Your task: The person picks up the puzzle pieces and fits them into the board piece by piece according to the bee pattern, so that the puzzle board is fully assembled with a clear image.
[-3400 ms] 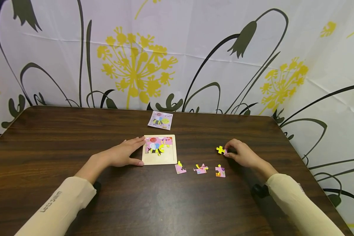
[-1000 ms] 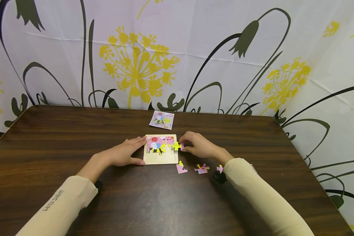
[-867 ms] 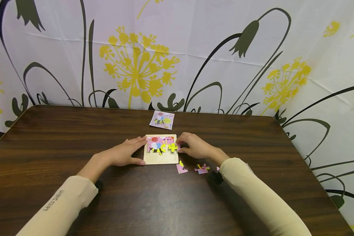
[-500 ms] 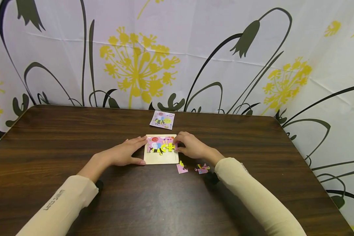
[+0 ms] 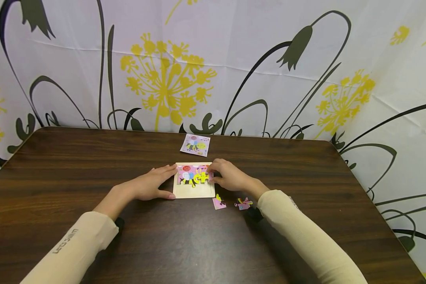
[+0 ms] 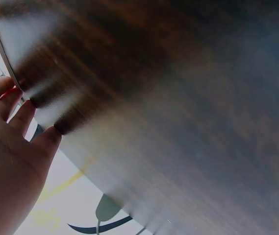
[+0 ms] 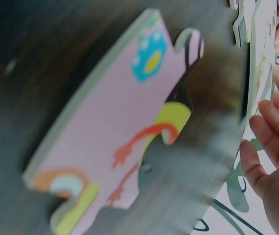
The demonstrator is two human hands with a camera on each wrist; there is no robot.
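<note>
A wooden puzzle tray lies mid-table, its upper part filled with pink, yellow and black pieces of a bee picture. My left hand rests along the tray's left edge, fingers extended on the upper corner and thumb at the lower one. At the tray's right side my right hand pinches a yellow and pink puzzle piece by its right end, overlapping the bee's head area. The lower strip of the tray shows bare wood. In the right wrist view a loose pink piece looms large near the right hand.
Just below the tray lie a pink piece with a yellow tip and a pink, striped piece. A printed bee picture card lies behind the tray. A flowered cloth hangs behind the dark wooden table.
My right hand has carried the yellow piece from the table's right side leftward into the tray. The right sleeve now covers where another loose piece lay. The left hand stays put.
</note>
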